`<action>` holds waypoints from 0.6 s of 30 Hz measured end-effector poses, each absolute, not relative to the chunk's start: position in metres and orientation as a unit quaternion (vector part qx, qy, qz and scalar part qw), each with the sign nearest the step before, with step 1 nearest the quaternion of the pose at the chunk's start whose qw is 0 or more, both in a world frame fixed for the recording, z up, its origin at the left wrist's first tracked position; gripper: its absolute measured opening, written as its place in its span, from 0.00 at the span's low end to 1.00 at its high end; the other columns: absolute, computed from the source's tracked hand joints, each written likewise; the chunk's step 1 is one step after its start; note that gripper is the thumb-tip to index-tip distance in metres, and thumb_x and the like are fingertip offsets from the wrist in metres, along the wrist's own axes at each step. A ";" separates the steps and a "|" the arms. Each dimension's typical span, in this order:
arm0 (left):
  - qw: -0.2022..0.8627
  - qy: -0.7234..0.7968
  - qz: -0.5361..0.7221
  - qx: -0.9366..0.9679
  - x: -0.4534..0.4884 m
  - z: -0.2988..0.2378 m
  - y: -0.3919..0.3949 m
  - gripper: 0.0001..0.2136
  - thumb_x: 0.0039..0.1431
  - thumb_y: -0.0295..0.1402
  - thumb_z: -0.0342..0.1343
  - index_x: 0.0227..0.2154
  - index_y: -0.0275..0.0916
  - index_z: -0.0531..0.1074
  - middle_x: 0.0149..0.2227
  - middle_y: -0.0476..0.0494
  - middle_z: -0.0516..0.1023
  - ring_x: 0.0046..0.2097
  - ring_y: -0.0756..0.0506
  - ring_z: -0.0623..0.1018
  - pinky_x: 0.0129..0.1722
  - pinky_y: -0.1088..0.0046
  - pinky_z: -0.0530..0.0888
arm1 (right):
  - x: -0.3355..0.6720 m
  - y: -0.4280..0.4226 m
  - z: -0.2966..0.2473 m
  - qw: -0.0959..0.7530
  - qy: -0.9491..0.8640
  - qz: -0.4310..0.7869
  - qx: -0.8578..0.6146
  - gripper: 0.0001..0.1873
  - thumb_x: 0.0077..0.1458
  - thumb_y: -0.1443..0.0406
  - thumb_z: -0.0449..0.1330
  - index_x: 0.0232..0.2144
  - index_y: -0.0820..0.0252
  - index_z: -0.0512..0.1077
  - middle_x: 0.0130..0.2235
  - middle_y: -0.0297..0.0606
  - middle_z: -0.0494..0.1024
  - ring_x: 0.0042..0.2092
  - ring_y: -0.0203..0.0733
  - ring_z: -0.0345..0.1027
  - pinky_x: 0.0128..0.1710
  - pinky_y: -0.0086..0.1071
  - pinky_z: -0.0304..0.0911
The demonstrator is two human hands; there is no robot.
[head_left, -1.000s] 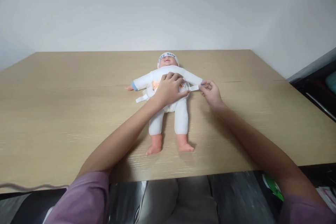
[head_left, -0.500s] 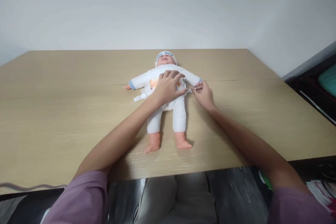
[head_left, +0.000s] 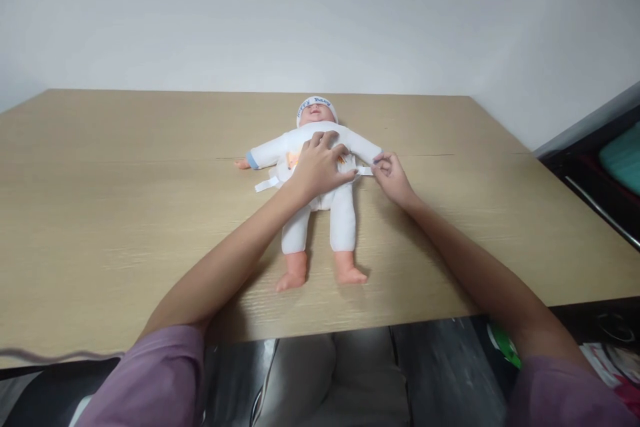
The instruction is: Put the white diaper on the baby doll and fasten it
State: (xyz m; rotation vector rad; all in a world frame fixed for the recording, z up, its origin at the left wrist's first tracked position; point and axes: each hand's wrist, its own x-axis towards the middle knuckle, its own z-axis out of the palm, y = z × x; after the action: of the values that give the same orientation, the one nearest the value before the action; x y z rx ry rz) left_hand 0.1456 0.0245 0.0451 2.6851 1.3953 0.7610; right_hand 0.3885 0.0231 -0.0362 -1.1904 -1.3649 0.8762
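Observation:
A baby doll [head_left: 343, 227] in a white suit with blue cuffs and a lettered white cap lies on its back, feet toward me. Around its hips is a white diaper [head_left: 323, 202], partly hidden under my left hand. My left hand [head_left: 323, 163] rests on the doll's belly with fingers spread, over an orange print. At the doll's right-hand side in the view, my right hand [head_left: 393, 175] pinches the end of a white diaper tab [head_left: 365, 171], which is stretched outward. Another white tab [head_left: 267, 184] sticks out on the left side, lying loose over the table.
The wooden table [head_left: 150, 213] reaches back to a pale wall [head_left: 250, 20]. A dark piece of furniture with a teal item [head_left: 623, 157] stands at the right. A grey cable [head_left: 60, 353] runs along the front left edge.
My right hand has moved slightly to the right with the tab, and more of the tab shows. My left hand stays on the doll's belly.

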 end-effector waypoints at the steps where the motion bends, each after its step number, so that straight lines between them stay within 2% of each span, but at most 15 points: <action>1: 0.009 0.449 0.248 0.858 0.146 0.044 0.025 0.21 0.63 0.50 0.66 0.52 0.44 0.81 0.70 0.31 0.71 0.70 0.25 0.67 0.65 0.42 0.70 | 0.390 0.023 -0.034 0.539 -0.564 0.378 -0.498 0.26 0.54 0.48 0.71 0.44 0.48 0.63 0.29 0.23 0.71 0.30 0.39 0.67 0.34 0.34 0.63; 4: 0.009 0.452 0.251 0.856 0.146 0.043 0.025 0.23 0.62 0.50 0.67 0.54 0.43 0.81 0.70 0.31 0.71 0.69 0.25 0.67 0.65 0.42 0.70 | 0.392 0.020 -0.024 0.548 -0.554 0.394 -0.488 0.31 0.50 0.44 0.73 0.45 0.47 0.61 0.28 0.22 0.69 0.27 0.37 0.60 0.29 0.34 0.57; 6: 0.011 0.452 0.247 0.857 0.147 0.043 0.025 0.24 0.62 0.50 0.67 0.55 0.42 0.80 0.71 0.30 0.71 0.70 0.25 0.67 0.66 0.42 0.70 | 0.388 0.018 -0.014 0.546 -0.562 0.398 -0.476 0.33 0.50 0.43 0.73 0.45 0.46 0.59 0.30 0.23 0.70 0.26 0.37 0.59 0.28 0.34 0.56; 12: 0.011 0.451 0.247 0.858 0.148 0.044 0.024 0.27 0.60 0.47 0.67 0.59 0.42 0.77 0.71 0.31 0.71 0.70 0.26 0.68 0.67 0.44 0.69 | 0.343 0.032 0.012 0.522 -0.631 0.378 -0.433 0.31 0.55 0.43 0.72 0.44 0.46 0.58 0.36 0.27 0.75 0.34 0.40 0.73 0.34 0.35 0.68; 18: 0.033 0.457 0.256 0.851 0.149 0.044 0.026 0.34 0.60 0.47 0.67 0.65 0.34 0.70 0.70 0.27 0.73 0.69 0.26 0.69 0.67 0.45 0.69 | 0.314 0.049 0.016 0.482 -0.675 0.352 -0.434 0.25 0.58 0.45 0.71 0.41 0.47 0.62 0.33 0.27 0.75 0.34 0.41 0.72 0.37 0.37 0.71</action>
State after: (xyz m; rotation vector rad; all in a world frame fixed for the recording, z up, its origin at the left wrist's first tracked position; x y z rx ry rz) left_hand 0.1485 0.0259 0.0437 2.6189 1.4070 0.7876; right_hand 0.3142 0.0490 0.0164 -1.0587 -1.6445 0.8590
